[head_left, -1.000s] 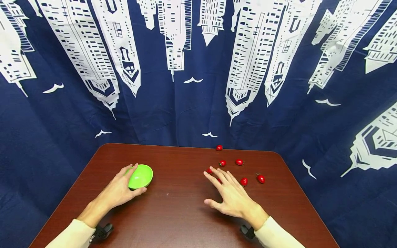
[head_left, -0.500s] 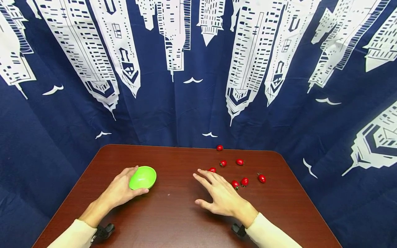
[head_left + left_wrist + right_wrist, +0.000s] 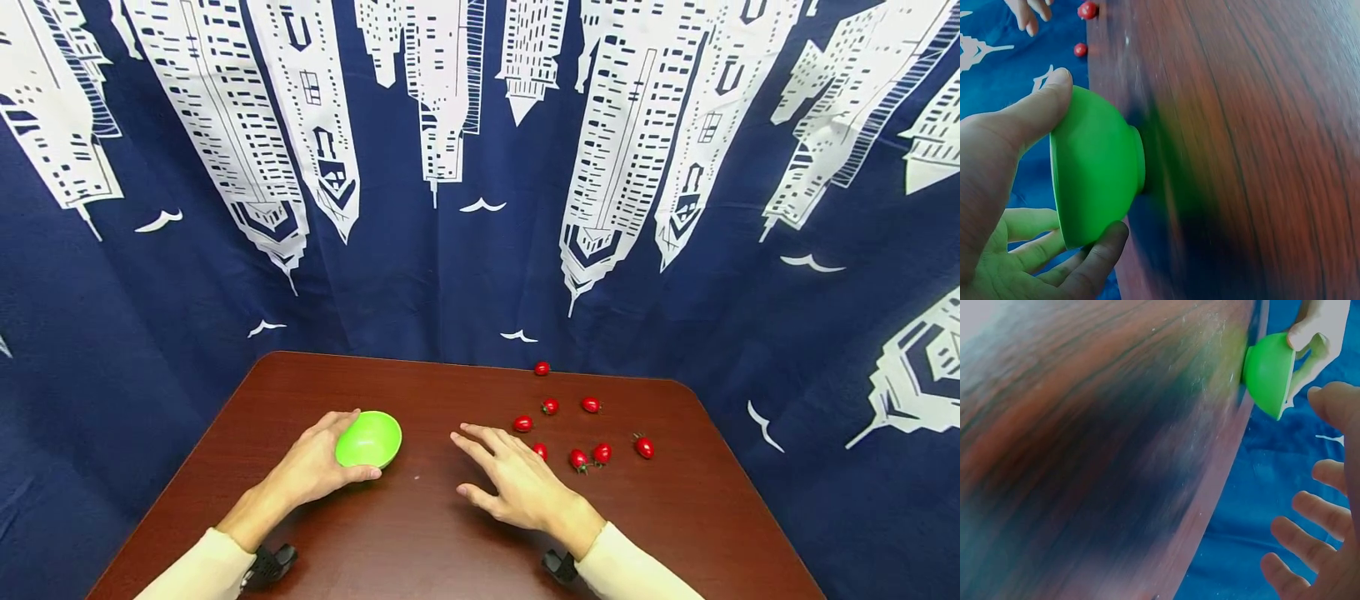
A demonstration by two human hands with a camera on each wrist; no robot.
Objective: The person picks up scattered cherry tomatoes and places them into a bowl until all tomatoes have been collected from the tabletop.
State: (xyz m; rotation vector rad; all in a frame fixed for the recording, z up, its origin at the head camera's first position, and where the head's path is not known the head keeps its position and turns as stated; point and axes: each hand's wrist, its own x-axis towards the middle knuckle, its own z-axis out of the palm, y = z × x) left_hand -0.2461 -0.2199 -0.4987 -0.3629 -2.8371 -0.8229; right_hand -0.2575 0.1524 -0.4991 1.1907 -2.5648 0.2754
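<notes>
My left hand [image 3: 322,462] holds a small green bowl [image 3: 372,442] at the left of the table, thumb and fingers on opposite sides of it. In the left wrist view the bowl [image 3: 1094,169] stands upright, its foot at or just above the tabletop; I cannot tell whether it touches. My right hand [image 3: 521,487] hovers over the middle of the table with fingers spread and nothing in it. Several red cherry tomatoes lie beyond and to the right of it, the nearest tomato [image 3: 540,451] partly hidden behind the hand. Another tomato [image 3: 522,423] lies just past the fingertips.
The brown wooden table [image 3: 420,533] has its far edge against a dark blue curtain [image 3: 390,292] printed with white buildings. One tomato [image 3: 542,367] lies close to that far edge; another tomato [image 3: 644,447] is farthest right.
My right hand has moved left, away from the tomatoes, uncovering some of them. The left hand and bowl have shifted slightly right. The head view has also shifted a little.
</notes>
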